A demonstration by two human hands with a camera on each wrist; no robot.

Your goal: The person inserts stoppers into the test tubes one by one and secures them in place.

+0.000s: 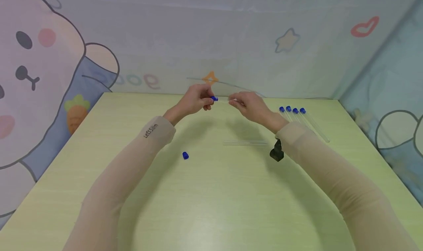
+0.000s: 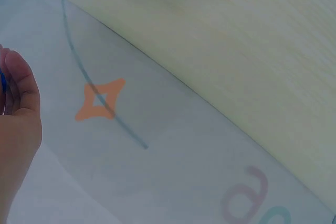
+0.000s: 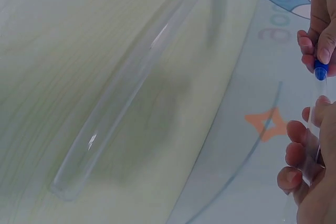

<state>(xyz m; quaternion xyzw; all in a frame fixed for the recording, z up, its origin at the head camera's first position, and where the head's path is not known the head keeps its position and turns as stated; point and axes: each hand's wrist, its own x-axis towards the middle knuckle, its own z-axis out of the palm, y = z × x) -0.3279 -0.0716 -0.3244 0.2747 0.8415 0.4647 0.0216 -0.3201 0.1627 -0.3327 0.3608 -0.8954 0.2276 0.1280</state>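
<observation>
My left hand (image 1: pixel 198 98) pinches a blue cap (image 1: pixel 214 99) between thumb and fingers near the table's far edge. Facing it, my right hand (image 1: pixel 249 104) grips a clear test tube (image 3: pixel 322 90) with curled fingers. In the right wrist view the cap meets the tube's mouth; how deep it sits I cannot tell. Just the edge of the left hand (image 2: pixel 21 93) enters the left wrist view, with a sliver of blue. Below the hands, another clear tube (image 1: pixel 244 143) lies on the table without a cap. A loose blue cap (image 1: pixel 185 155) lies nearer to me, left of that tube.
Several clear tubes with blue caps (image 1: pixel 295 111) lie side by side at the right, beyond my right forearm. The pale wooden table (image 1: pixel 205 199) ends at a printed cloth backdrop (image 1: pixel 198 41). A black piece (image 1: pixel 277 153) hangs at my right wrist.
</observation>
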